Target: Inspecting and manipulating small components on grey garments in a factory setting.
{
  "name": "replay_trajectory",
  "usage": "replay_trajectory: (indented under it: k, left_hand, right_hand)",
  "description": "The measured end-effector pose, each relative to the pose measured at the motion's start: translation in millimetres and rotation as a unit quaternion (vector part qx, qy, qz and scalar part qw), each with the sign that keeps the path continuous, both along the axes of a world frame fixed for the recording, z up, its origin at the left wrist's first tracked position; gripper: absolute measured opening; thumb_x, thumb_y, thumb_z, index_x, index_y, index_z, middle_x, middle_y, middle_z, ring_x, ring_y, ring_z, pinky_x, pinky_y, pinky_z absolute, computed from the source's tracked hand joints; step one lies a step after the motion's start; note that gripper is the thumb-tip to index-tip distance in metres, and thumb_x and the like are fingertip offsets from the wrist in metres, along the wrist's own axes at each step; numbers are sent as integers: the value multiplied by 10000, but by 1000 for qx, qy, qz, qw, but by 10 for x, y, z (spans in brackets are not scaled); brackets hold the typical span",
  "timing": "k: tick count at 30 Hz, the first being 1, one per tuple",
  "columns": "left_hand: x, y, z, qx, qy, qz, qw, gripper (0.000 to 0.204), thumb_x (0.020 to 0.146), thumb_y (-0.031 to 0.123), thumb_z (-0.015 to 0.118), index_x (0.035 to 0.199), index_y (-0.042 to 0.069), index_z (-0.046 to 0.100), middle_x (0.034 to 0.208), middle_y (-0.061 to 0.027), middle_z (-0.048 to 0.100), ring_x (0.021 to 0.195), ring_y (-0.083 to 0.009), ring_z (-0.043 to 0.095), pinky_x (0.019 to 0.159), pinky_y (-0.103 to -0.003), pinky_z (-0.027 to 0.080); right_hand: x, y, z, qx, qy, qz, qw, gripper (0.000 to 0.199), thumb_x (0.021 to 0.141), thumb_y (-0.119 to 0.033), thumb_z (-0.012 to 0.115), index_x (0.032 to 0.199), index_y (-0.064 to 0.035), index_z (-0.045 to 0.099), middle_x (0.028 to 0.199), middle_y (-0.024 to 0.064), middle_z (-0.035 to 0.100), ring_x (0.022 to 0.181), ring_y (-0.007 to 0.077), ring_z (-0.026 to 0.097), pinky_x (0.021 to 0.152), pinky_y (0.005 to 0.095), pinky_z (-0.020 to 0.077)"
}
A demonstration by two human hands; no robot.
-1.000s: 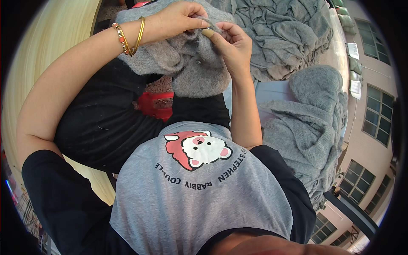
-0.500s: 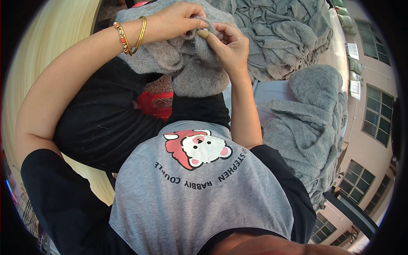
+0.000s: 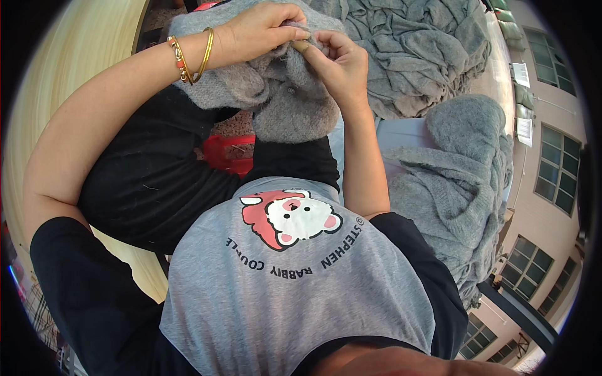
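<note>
A fuzzy grey knit garment point(image 3: 295, 116) lies bunched over my legs and hangs down between them. My left hand point(image 3: 269, 28), with gold bangles at the wrist, pinches a fold of it between thumb and fingers. Close against it, my right hand point(image 3: 338, 62) grips the same fold, its thumb tip covered by a yellowish cap. The fingertips of both hands nearly meet over the knit. Whether something small is between them is hidden.
A big heap of grey knitwear point(image 3: 420, 50) lies beyond my right hand. Another grey knit pile point(image 3: 458, 188) rests beside my right arm on a pale surface. To the left stands a light wood-grained board point(image 3: 69, 81). A red plastic stool point(image 3: 229, 153) shows between my legs.
My right thumb has shifted slightly up, closer to the left fingertips. Both hands keep their hold on the garment, which has barely moved.
</note>
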State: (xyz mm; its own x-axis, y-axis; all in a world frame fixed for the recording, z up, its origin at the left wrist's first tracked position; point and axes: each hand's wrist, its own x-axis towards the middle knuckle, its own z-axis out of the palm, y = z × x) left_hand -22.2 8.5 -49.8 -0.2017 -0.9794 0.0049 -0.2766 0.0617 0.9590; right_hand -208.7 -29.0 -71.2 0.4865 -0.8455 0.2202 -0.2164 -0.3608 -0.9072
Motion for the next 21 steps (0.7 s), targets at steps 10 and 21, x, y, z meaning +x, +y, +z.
replay_trajectory:
  k: [10, 21]
  left_hand:
    - [-33, -35, 14, 29, 50, 33, 998, 84, 925, 114, 548, 893, 36, 553, 703, -10, 574, 580, -64, 522, 507, -220, 419]
    - [49, -75, -89, 126, 115, 0, 985, 126, 939, 130, 529, 972, 40, 612, 731, 4, 600, 601, -54, 543, 528, -196, 436]
  right_hand:
    - [-31, -83, -64, -109, -1, -24, 994, 133, 797, -1, 686, 916, 41, 643, 691, 6, 608, 569, 19, 524, 484, 158, 396]
    - [-48, -44, -76, 175, -161, -8, 971, 150, 800, -14, 713, 921, 15, 628, 741, 54, 655, 601, 74, 602, 538, 174, 454]
